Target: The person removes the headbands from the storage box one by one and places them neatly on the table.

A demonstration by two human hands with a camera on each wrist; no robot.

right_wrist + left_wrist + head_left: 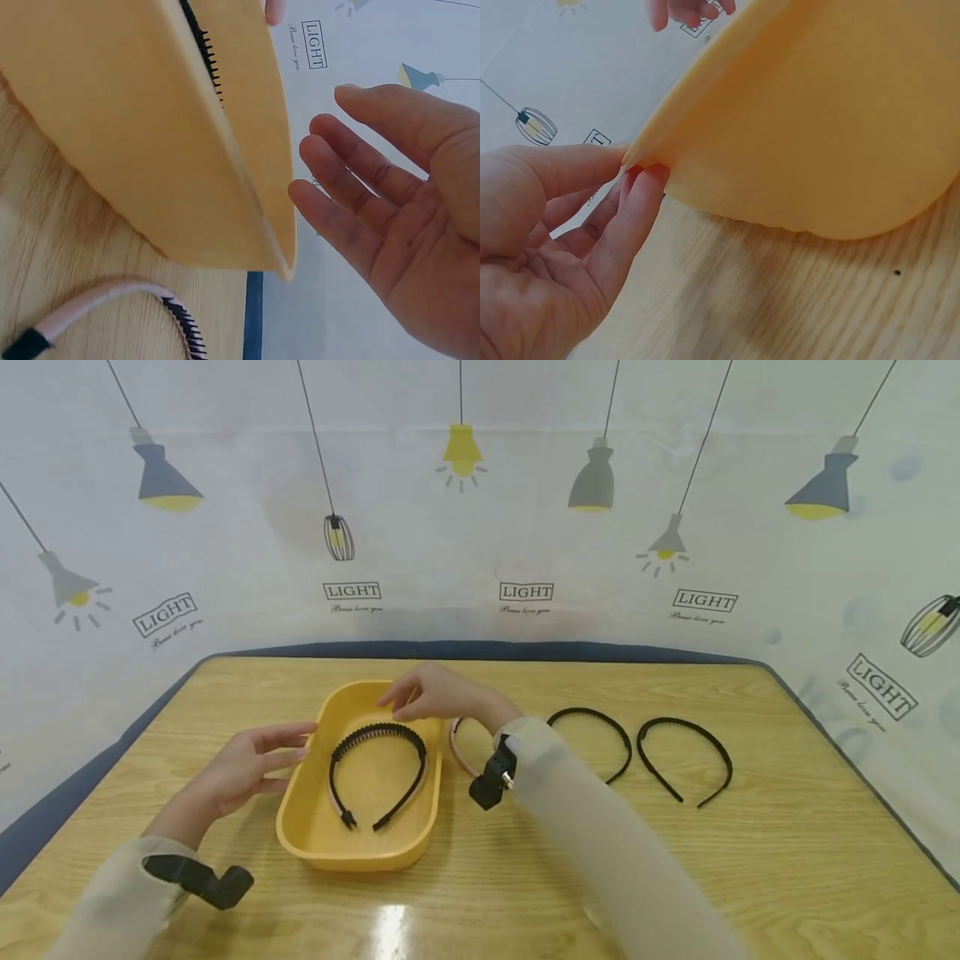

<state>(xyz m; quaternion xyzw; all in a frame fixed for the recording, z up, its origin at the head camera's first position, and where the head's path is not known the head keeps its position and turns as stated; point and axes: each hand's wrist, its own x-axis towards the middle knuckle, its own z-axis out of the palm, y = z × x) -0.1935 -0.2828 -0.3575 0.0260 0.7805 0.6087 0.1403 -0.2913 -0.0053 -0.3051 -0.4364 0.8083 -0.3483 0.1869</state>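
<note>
My left hand (pixel 238 770) pinches the left rim of a yellow plastic basin (pixel 360 862) between thumb and fingers, as the left wrist view shows at the rim (pixel 676 101). Inside the basin lies a black toothed headband (pixel 378 731), with a pinkish edge showing beneath it. Over the basin's far right side hovers my right hand (pixel 431 692), its fingers loosely bent and nothing between them. In the right wrist view that hand (pixel 397 187) is beside the rim, palm showing. A pink and black headband (pixel 112 292) lies on the table right of the basin, partly hidden by my right arm in the head view.
Two more black headbands, a nearer one (pixel 592 712) partly behind my right forearm and another (pixel 686 722) farther right, lie on the wooden table (pixel 795 860). A pale curtain (pixel 450 543) printed with lamps stands behind the table's far edge.
</note>
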